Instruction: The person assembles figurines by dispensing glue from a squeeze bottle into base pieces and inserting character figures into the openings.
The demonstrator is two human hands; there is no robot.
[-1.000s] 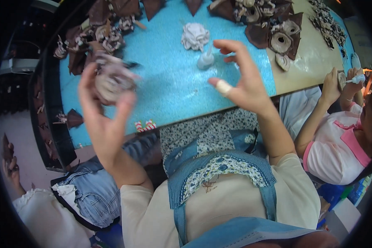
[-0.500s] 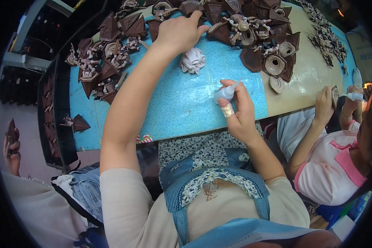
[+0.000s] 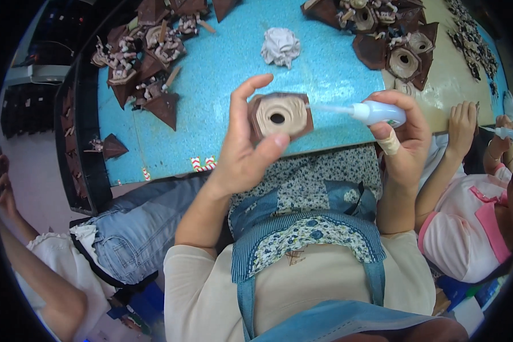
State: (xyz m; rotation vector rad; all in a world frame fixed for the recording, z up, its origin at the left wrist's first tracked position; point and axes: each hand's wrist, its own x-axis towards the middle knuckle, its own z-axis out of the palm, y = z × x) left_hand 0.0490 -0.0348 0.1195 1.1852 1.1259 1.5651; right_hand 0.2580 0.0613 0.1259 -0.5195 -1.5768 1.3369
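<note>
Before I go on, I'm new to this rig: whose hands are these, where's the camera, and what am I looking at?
No machine here: these are a person's own hands, seen from a fisheye camera worn on the head, looking down, so straight edges bend. The left hand holds a brown piece with a beige, holed face. The right hand holds a small squeeze bottle, its nozzle toward that piece. On the blue tabletop lie a crumpled white wad and heaped brown pointed parts.
</note>
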